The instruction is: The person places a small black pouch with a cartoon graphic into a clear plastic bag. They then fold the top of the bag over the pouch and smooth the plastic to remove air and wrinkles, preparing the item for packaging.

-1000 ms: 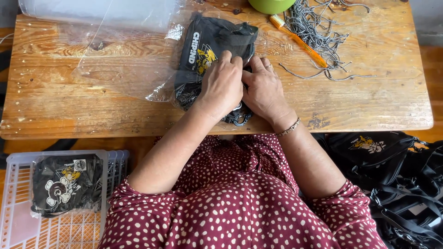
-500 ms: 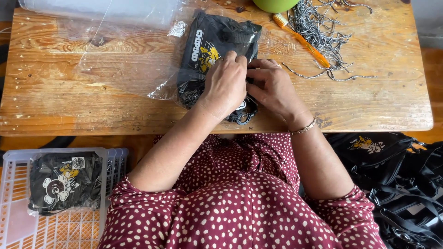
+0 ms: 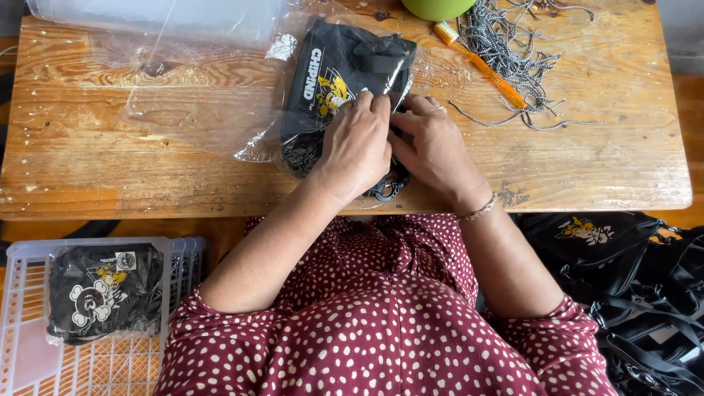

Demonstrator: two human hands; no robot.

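Both hands met at the near middle of the wooden table (image 3: 110,161), forearms angled inward from the dotted maroon sleeves. Left hand (image 3: 357,147) lay palm down, fingers curled and pressing on the black printed bag (image 3: 326,81); right hand (image 3: 433,150) sat just beside it, fingers bent onto the bag's near end, though whether either truly pinched the fabric was hidden. That bag lay half inside a clear plastic sleeve (image 3: 205,110), stretching away from the knuckles. Down at the left, a white crate (image 3: 22,323) held another wrapped black bag (image 3: 103,293). More black bags (image 3: 623,279) were heaped at the right.
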